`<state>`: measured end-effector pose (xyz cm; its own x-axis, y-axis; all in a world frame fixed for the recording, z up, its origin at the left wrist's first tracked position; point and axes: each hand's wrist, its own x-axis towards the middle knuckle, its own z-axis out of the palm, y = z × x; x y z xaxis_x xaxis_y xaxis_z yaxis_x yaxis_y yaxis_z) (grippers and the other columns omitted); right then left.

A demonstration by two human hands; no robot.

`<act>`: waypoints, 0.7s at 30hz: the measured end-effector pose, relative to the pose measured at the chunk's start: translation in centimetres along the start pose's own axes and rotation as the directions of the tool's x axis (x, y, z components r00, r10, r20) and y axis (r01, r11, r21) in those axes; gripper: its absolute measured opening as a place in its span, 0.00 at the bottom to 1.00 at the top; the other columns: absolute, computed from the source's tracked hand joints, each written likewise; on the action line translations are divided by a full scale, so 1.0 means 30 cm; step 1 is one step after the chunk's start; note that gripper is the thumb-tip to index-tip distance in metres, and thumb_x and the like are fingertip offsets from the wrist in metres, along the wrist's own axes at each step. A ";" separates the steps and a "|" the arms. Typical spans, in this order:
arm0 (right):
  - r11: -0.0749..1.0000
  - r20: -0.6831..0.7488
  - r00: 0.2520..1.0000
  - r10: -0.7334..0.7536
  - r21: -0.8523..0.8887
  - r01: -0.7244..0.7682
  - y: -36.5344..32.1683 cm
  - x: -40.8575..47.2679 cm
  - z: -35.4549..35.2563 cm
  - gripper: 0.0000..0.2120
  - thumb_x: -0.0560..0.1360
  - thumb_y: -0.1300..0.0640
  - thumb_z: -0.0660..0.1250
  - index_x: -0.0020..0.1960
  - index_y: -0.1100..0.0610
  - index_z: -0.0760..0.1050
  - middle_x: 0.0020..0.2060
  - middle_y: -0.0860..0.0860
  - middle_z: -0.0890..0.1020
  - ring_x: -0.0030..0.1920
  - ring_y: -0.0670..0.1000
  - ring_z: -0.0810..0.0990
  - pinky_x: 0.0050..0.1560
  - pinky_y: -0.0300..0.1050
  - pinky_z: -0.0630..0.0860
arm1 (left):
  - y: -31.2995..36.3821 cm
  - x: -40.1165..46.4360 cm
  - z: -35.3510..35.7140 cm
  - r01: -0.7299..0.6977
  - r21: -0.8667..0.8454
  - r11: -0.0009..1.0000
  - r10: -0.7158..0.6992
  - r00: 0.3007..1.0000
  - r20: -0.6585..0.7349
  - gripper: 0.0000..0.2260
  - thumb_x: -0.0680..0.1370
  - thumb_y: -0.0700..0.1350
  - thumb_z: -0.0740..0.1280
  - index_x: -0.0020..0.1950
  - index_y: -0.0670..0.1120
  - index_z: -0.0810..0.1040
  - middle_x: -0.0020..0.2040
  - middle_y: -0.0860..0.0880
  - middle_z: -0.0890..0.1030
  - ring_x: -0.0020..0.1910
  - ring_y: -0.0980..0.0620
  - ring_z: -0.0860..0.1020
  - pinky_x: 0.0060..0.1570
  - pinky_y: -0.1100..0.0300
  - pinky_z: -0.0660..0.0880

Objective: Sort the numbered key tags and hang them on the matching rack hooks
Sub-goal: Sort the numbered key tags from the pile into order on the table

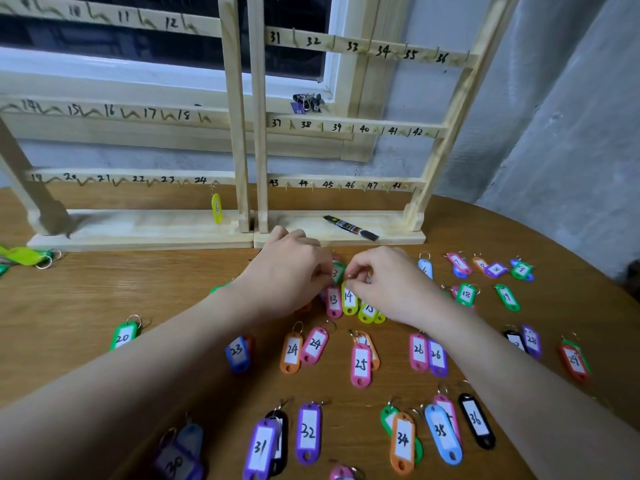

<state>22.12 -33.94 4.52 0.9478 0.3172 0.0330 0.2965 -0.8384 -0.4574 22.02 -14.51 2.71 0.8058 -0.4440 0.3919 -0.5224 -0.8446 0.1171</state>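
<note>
Many coloured numbered key tags lie in rows on the wooden table point(104, 292). My left hand point(291, 271) and my right hand point(381, 275) meet over a green tag point(337, 271) just behind the pink tag 13 point(334, 301) and the yellow-green tag 14 point(349, 299). The left fingertips pinch the green tag's left edge. The right thumb and forefinger pinch something small at the top of tag 14, apparently its ring. Two wooden racks point(242, 133) with numbered hooks stand behind. One yellow tag point(216, 207) hangs below number 24.
Tags 20 point(123, 337), 23, 24, 25, 26 lie in a nearer row, and 31 point(260, 448), 32, 34, 35, 36 nearest me. A black marker point(349, 227) lies on the right rack's base. Green tags point(24, 256) sit at the table's left edge. Binder clips point(306, 100) rest on the windowsill.
</note>
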 end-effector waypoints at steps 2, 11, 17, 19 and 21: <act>1.000 0.003 1.000 0.004 -0.008 -0.004 -0.002 0.005 0.000 0.06 0.76 0.53 0.72 0.41 0.45 0.79 0.35 0.45 0.80 0.37 0.49 0.80 0.39 0.50 0.81 | 0.001 0.000 -0.004 0.009 0.015 1.000 -0.009 1.000 -0.006 0.06 0.80 0.52 0.65 0.47 0.54 0.81 0.45 0.55 0.80 0.51 0.50 0.74 0.46 0.56 0.54; 0.996 -0.013 1.000 0.001 0.085 0.000 -0.025 0.014 -0.040 0.06 0.77 0.56 0.71 0.43 0.48 0.84 0.36 0.46 0.83 0.38 0.47 0.81 0.37 0.38 0.74 | -0.085 -0.084 -0.095 0.041 0.038 0.998 -0.039 0.998 -0.049 0.02 0.78 0.50 0.69 0.48 0.54 0.81 0.44 0.56 0.80 0.50 0.51 0.75 0.52 0.53 0.63; 0.983 -0.083 0.994 -0.077 0.160 0.090 -0.152 0.036 -0.019 0.06 0.76 0.58 0.71 0.41 0.51 0.85 0.36 0.47 0.84 0.35 0.40 0.77 0.35 0.31 0.69 | -0.280 -0.326 -0.217 0.249 0.099 0.963 -0.250 0.968 -0.012 0.09 0.77 0.57 0.64 0.48 0.54 0.81 0.43 0.57 0.81 0.48 0.50 0.75 0.52 0.51 0.66; 0.973 -0.076 0.988 -0.133 0.182 0.145 -0.232 0.050 0.018 0.06 0.76 0.58 0.70 0.42 0.53 0.84 0.35 0.46 0.83 0.33 0.38 0.76 0.34 0.30 0.69 | -0.352 -0.426 -0.255 0.343 0.115 0.933 -0.343 0.939 -0.020 0.13 0.76 0.61 0.61 0.46 0.55 0.80 0.42 0.58 0.80 0.47 0.51 0.75 0.51 0.50 0.67; 0.954 -0.073 0.979 -0.189 0.223 0.201 -0.317 0.071 0.066 0.05 0.76 0.58 0.71 0.43 0.55 0.85 0.34 0.47 0.82 0.32 0.36 0.75 0.34 0.29 0.68 | -0.416 -0.530 -0.295 0.447 0.127 0.886 -0.447 0.894 -0.031 0.09 0.77 0.59 0.67 0.46 0.55 0.81 0.42 0.56 0.81 0.49 0.50 0.76 0.53 0.48 0.68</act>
<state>21.07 -24.42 7.20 0.8805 0.4371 0.1834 0.4470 -0.6368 -0.6282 13.27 5.72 3.10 0.9451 -0.0104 0.3266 -0.0671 -0.9843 0.1630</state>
